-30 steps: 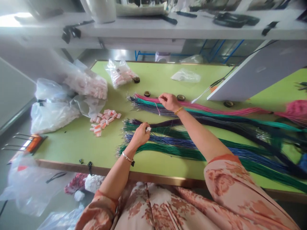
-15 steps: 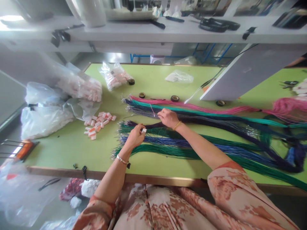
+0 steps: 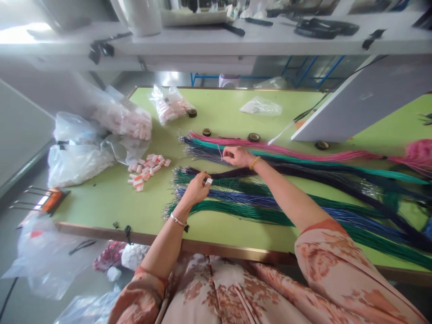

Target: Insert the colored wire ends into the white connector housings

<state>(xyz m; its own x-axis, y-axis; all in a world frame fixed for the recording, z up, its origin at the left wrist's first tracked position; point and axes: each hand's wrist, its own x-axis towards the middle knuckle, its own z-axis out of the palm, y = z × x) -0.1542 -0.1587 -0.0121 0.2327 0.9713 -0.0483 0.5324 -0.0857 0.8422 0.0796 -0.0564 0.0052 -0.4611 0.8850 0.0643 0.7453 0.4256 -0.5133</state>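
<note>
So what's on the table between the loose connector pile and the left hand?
In the head view, a strip of bare green tabletop comes right after the loose connector pile, then the dark wire ends beside the left hand.

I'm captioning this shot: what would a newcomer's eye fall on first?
Probably the colourful wire bundles stretched across the green table. Above them, the left hand holds a small white piece, while the right hand is over the farther bundles. Left of them lies a loose pile of white-and-orange pieces.
</note>
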